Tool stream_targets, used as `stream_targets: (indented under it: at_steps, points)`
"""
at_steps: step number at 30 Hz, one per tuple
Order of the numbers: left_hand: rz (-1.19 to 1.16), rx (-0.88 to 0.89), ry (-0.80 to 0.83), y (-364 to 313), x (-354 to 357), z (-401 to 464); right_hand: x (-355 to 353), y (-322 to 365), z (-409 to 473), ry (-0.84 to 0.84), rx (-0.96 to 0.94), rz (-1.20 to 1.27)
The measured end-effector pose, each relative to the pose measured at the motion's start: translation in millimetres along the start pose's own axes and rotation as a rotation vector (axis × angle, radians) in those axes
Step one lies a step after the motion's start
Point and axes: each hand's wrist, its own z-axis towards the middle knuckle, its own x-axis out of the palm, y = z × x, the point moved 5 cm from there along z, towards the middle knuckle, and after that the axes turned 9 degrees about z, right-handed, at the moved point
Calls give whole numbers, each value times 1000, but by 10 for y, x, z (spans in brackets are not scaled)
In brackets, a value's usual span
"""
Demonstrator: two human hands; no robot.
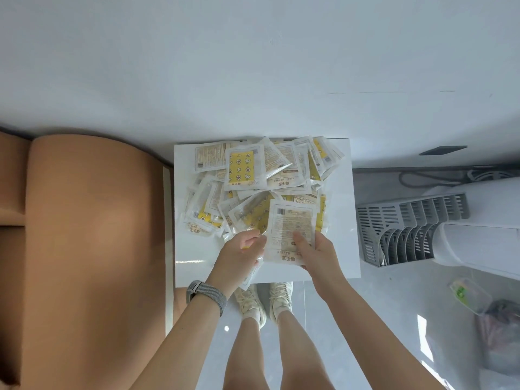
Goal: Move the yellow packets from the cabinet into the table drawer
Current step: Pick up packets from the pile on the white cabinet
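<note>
gripping packet [289, 229] both hands, left [242, 256] right [318, 253], near white surface [342, 249] front edge.

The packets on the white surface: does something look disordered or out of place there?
Yes. The yellow packets lie in a loose, overlapping heap on the white surface, tilted at many angles, some face-up and some showing printed backs. The left hand and right hand both hold packets at the near edge.
</note>
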Motion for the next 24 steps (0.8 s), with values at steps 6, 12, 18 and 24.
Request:
stream_targets:
  at_steps: [6, 12, 18, 24]
  points:
    - [-584, -44, 199, -152, 151, -144, 231, 218, -234, 348, -71, -96]
    - [-564, -14, -55, -20, -8, -138, 503, 395, -187, 503, -276, -592]
    - [-662, -40, -226, 195, -316, -158, 560, 917, 205, 290, -606, -711]
    - [-763, -112, -363, 428, -507, -173, 871, 762, 564, 411, -777, -1356]
